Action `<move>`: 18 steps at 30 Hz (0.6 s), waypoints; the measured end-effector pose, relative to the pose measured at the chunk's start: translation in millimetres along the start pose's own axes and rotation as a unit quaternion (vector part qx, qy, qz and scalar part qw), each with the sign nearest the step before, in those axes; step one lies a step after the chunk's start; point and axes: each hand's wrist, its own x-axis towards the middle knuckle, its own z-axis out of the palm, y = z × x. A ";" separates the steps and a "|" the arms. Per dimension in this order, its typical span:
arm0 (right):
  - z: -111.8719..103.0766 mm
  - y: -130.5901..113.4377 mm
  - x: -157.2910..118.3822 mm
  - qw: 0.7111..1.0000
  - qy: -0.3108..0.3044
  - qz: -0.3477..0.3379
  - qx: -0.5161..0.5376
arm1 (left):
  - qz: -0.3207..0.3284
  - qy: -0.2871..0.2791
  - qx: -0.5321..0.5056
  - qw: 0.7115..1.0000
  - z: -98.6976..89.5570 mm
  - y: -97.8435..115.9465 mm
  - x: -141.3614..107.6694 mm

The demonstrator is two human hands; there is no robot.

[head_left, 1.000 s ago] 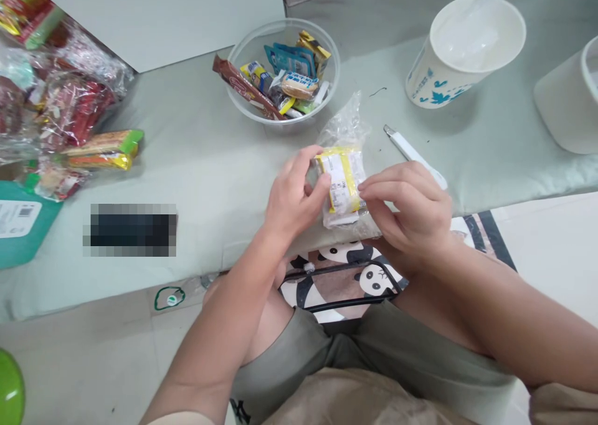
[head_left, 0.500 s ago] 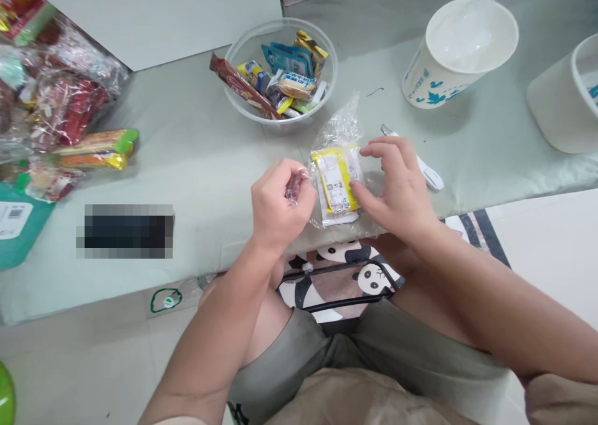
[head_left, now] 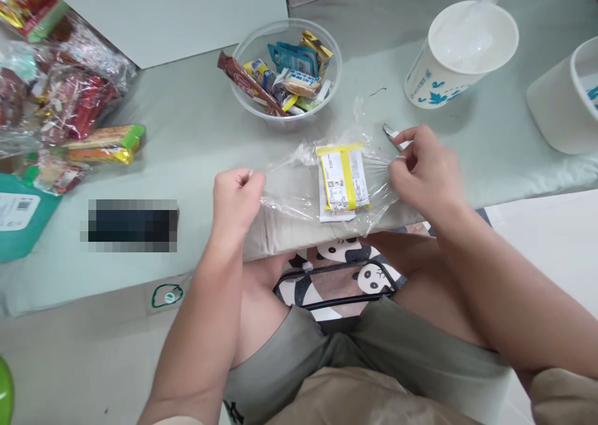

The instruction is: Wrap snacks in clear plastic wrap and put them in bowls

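Observation:
A clear plastic bag [head_left: 292, 191] is stretched sideways between my two hands near the table's front edge. My left hand [head_left: 238, 204] is closed on its left side, fingers pinched together. On its right side, my right hand [head_left: 423, 169] grips the film between thumb and fingers. Yellow and white packets [head_left: 344, 177] lie overlapping in the middle of the bag, with printed labels facing up. Partly hidden behind my right hand is a white utility knife [head_left: 391, 133], its tip showing beside my fingers.
Beyond the bag stands a clear plastic bowl [head_left: 287, 114] of wrapped snacks. A white paper cup [head_left: 432, 82] lined with plastic and a white container [head_left: 558, 104] are at the right. Several bagged snacks [head_left: 75, 107], a teal package [head_left: 37, 235] and a blurred dark object [head_left: 132, 225] lie left.
My hands have moved apart, left hand leftward and right hand rightward. The right hand has closed on the bag, which is now pulled taut and wide around the packets.

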 end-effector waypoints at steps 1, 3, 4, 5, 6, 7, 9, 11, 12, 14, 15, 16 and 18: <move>0.8 3.5 0.7 1.000 0.007 -0.009 -0.004 | -0.026 -0.027 0.016 0.999 -4.2 -1.5 0.5; 2.2 7.5 0.5 0.998 0.039 -0.049 -0.009 | -0.066 -0.083 0.069 0.992 -12.2 -3.6 1.3; 2.3 7.5 -0.7 0.995 0.062 -0.079 -0.007 | -0.068 -0.090 0.104 0.988 -15.6 -4.2 1.6; 1.9 6.1 -2.7 0.990 0.084 -0.112 -0.003 | -0.061 -0.080 0.138 0.985 -18.2 -4.6 1.6; 1.1 3.5 -5.4 0.984 0.103 -0.146 0.003 | -0.040 -0.049 0.163 0.985 -19.8 -4.6 1.1; 0.1 -0.1 -8.5 0.977 0.115 -0.181 0.009 | -0.003 0.000 0.172 0.985 -20.2 -4.1 0.2; -1.1 -7.9 -14.7 0.961 0.119 -0.250 0.022 | 0.127 0.088 0.147 0.977 -16.4 -2.0 -3.8; 0.3 -13.3 -18.7 0.951 0.095 -0.292 0.030 | 0.288 0.115 0.114 0.944 -7.0 1.2 -9.6; 2.3 -14.4 -19.3 0.951 0.078 -0.299 0.031 | 0.354 0.103 0.113 0.923 -0.8 2.9 -12.4; 8.2 -13.2 -17.8 0.956 0.041 -0.290 0.026 | 0.409 0.046 0.142 0.900 12.3 5.4 -15.9; 11.6 -11.5 -16.1 0.959 0.027 -0.280 0.021 | 0.411 0.019 0.156 0.898 18.4 6.1 -15.8; 15.0 -9.5 -14.1 0.961 0.015 -0.275 0.017 | 0.401 -0.007 0.164 0.901 23.6 6.3 -14.1; 20.8 -6.2 -10.1 0.963 -0.005 -0.269 0.016 | 0.374 -0.044 0.161 0.912 30.9 6.0 -7.1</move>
